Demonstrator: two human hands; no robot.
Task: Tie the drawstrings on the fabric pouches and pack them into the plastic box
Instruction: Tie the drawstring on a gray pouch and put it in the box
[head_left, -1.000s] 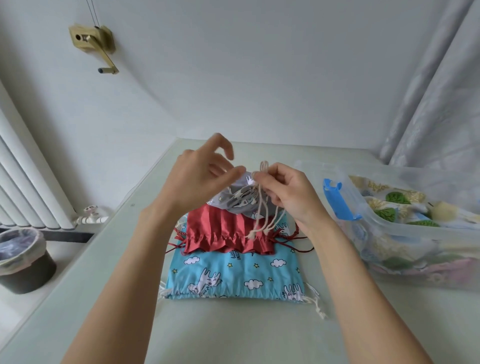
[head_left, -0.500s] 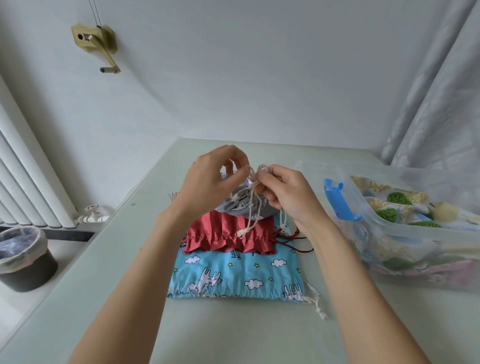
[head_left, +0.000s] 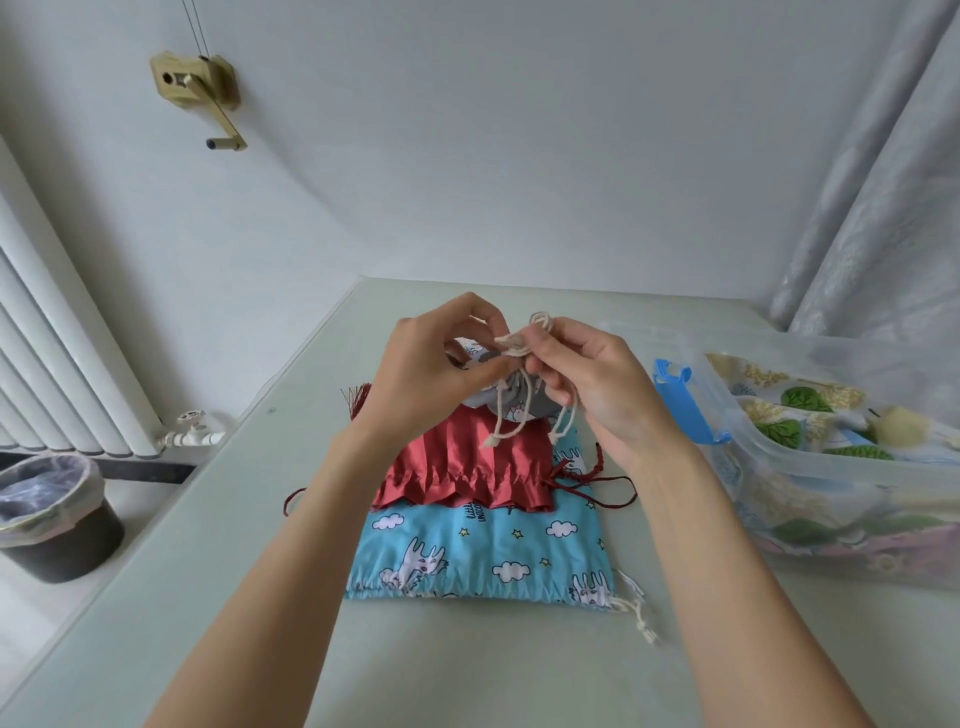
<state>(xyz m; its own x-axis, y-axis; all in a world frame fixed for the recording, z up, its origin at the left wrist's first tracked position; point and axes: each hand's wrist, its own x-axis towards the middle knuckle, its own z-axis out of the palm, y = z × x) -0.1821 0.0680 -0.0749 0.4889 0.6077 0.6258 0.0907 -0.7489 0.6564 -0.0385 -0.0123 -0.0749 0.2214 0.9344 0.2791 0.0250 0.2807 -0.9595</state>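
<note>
Currently head view: left hand and right hand both pinch the cream drawstring of the grey pouch, held above the red pouch and blue pouch on the table. Plastic box sits right, holding printed pouches.

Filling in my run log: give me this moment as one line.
step: tying | hands: left hand, right hand pinch cream cotton drawstring | pouch: grey printed fabric pouch | box: clear plastic box open
</note>
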